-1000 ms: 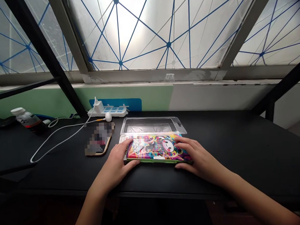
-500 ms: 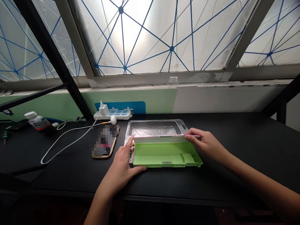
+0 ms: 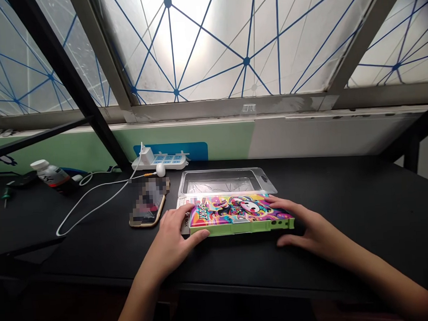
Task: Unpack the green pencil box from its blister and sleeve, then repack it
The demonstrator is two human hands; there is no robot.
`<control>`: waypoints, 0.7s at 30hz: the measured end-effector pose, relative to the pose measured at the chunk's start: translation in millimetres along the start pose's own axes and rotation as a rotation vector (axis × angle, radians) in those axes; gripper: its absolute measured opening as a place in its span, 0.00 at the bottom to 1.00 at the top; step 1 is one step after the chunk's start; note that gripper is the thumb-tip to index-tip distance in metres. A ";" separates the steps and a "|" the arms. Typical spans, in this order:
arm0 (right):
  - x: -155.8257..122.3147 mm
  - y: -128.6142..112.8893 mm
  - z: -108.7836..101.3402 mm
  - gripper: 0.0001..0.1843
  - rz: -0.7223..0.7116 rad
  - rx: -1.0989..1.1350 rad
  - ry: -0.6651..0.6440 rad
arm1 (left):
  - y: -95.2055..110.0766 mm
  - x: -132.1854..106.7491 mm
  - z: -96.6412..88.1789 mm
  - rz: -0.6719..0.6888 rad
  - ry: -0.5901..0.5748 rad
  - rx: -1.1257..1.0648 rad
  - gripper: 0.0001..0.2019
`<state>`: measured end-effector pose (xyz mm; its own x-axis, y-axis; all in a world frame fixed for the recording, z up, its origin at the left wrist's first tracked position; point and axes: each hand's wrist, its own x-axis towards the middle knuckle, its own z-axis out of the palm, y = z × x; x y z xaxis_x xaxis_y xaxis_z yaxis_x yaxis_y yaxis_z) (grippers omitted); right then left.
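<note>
A green pencil box (image 3: 237, 216) with a bright cartoon lid lies closed on the black desk (image 3: 344, 221). My left hand (image 3: 172, 233) grips its left end, thumb against the front edge and fingers curled over the top corner. My right hand (image 3: 305, 222) lies against the box's right end, fingers stretched over the lid's right part and thumb on the desk. Behind the box sits a clear plastic packaging tray (image 3: 225, 181).
A phone (image 3: 148, 208) lies left of the box, with a white cable (image 3: 91, 199) running to a power strip (image 3: 160, 159) by the wall. A small bottle (image 3: 51, 176) lies at the far left. A window with blue lines spans the back.
Half a second ago the lid stood raised, showing the green inside; it has been lowered and the box is closed. My right hand came down with it to the right end.
</note>
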<state>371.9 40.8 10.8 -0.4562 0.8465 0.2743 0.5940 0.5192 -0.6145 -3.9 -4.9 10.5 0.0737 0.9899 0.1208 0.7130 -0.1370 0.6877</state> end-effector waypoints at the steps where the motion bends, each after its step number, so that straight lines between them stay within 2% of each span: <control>1: -2.3 1.3 1.9 0.32 -0.004 -0.019 0.020 | 0.1 0.4 -0.2 0.012 -0.002 0.000 0.33; 4: -1.6 0.4 5.5 0.24 0.058 -0.043 0.104 | 1.0 1.5 -0.2 0.074 -0.003 0.009 0.34; 8: 8.8 -6.1 7.1 0.27 0.236 -0.028 0.151 | 3.9 3.5 0.7 0.143 -0.015 0.088 0.17; 11: 17.5 -10.8 8.2 0.28 0.284 -0.032 0.144 | 4.5 4.4 2.4 0.153 -0.003 0.136 0.13; 13: 22.0 -14.4 7.7 0.27 0.292 -0.064 0.123 | 3.7 4.5 3.8 0.149 0.009 0.148 0.14; 16: 26.2 -21.1 3.6 0.25 0.323 -0.146 0.024 | 1.4 4.4 5.5 0.136 0.025 0.139 0.16; 21: 28.4 -27.3 -5.8 0.28 0.346 -0.475 -0.141 | -1.6 3.8 6.7 0.067 0.058 0.102 0.26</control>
<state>346.5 51.4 39.6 -0.2475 0.9689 -0.0035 0.9399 0.2392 -0.2437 -0.1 -0.7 5.0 0.0846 0.9746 0.2074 0.7754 -0.1951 0.6006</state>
